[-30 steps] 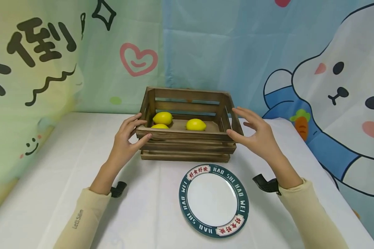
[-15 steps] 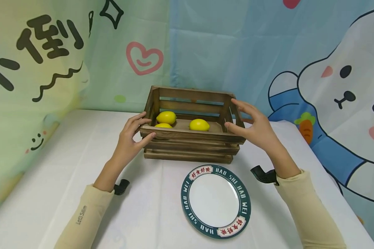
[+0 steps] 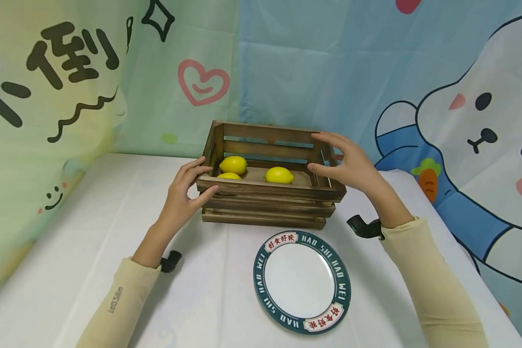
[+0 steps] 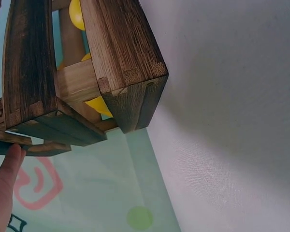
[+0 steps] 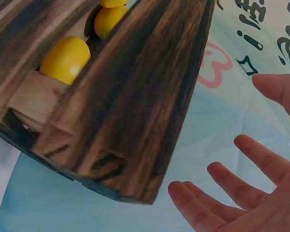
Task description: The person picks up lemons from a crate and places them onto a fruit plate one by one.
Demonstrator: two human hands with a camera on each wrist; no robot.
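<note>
A brown slatted wooden crate point(image 3: 269, 194) stands on the white table. Inside are three visible yellow lemons: one lemon point(image 3: 233, 165) and a partly hidden lemon point(image 3: 228, 176) at the left, and another lemon point(image 3: 279, 175) right of the middle. My left hand point(image 3: 179, 193) holds the crate's front left corner, thumb at the front slat and fingers at the side rim. Over the crate's right end hovers my right hand point(image 3: 352, 162), thumb and fingers spread apart with nothing between them. The right wrist view shows its fingers point(image 5: 253, 186) apart from the crate's wood.
A round plate point(image 3: 299, 285) with a green lettered rim lies in front of the crate. Behind the table point(image 3: 91, 232) hangs a printed cloth backdrop point(image 3: 296, 72). Each wrist wears a black strap mount, such as the right mount point(image 3: 365, 227).
My right hand has moved left and slightly up, from the crate's right side to over its right end. The left hand stays at the left corner. The head view has shifted a little.
</note>
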